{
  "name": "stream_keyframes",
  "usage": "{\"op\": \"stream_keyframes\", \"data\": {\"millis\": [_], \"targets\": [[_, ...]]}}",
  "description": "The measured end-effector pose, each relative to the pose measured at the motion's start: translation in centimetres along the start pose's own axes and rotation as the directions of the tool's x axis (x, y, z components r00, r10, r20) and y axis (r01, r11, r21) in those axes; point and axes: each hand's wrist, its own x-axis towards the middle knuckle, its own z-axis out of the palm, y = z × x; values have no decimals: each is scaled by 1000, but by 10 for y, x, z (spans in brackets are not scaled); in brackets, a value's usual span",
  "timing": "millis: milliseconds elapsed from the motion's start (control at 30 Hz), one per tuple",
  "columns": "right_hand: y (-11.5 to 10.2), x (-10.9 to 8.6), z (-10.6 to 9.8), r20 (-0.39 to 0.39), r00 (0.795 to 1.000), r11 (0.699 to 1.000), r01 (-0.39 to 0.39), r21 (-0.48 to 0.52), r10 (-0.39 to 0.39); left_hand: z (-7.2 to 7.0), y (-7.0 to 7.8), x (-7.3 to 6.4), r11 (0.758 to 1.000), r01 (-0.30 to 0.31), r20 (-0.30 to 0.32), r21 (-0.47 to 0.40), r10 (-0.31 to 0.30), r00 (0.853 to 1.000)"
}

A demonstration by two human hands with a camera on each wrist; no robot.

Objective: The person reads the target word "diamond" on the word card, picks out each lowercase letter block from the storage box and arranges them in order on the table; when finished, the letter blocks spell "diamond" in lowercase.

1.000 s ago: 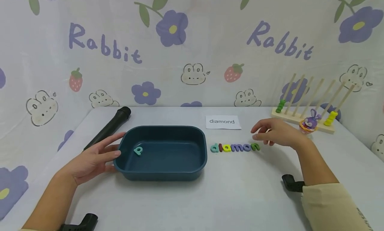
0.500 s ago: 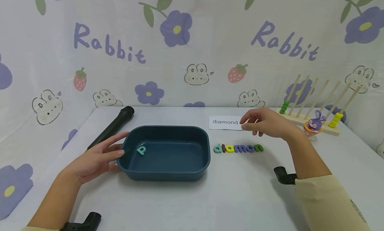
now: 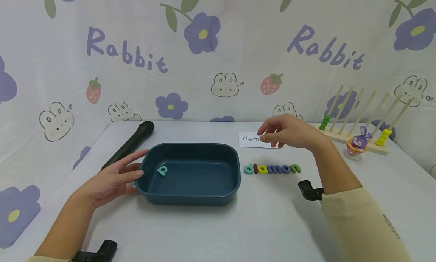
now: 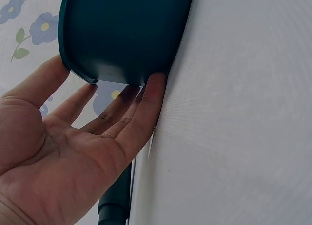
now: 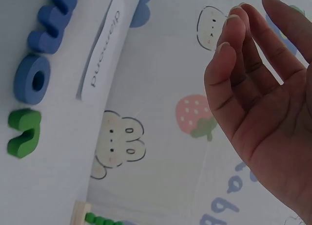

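Note:
My left hand point(image 3: 109, 179) touches the left end of a dark teal plastic tub point(image 3: 201, 180) with its fingertips, fingers spread and mostly straight. A small teal letter point(image 3: 162, 171) lies inside the tub. Right of it, several coloured letters stand in a row reading "diamon", from a teal d point(image 3: 249, 169) to a green n point(image 3: 295, 168). My right hand point(image 3: 289, 131) hovers beyond the row, its loosely bent fingers holding nothing. In the head view it overlaps a white card point(image 3: 248, 143), covering part of the printed word; the right wrist view shows the card's "diamond" point(image 5: 105, 47).
A black microphone point(image 3: 131, 143) lies behind the left hand. At the back right stands a wooden peg rack point(image 3: 344, 136) with green and yellow beads. A purple rabbit figure point(image 3: 359, 143) sits before it. A patterned cloth hangs behind the white table point(image 3: 218, 231).
My right hand has moved left and back from beside the green n to over the card. My left hand stays at the tub. The head view has shifted slightly.

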Motion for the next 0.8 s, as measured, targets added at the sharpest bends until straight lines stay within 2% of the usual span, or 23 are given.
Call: {"op": "stream_keyframes", "data": {"millis": [300,567,800], "targets": [[-24,19,4,49,999,1000,22,-5,-22,-3,-2,0,1000,3,-5,-5,-3,1000],[-48,36,9,103,991,996,87,33,-90,-3,-1,-1,1000,-4,2,-3,4,1000],[-67,51,17,133,983,992,125,27,-127,-2,-2,0,1000,2,1,-11,-2,1000]]}}
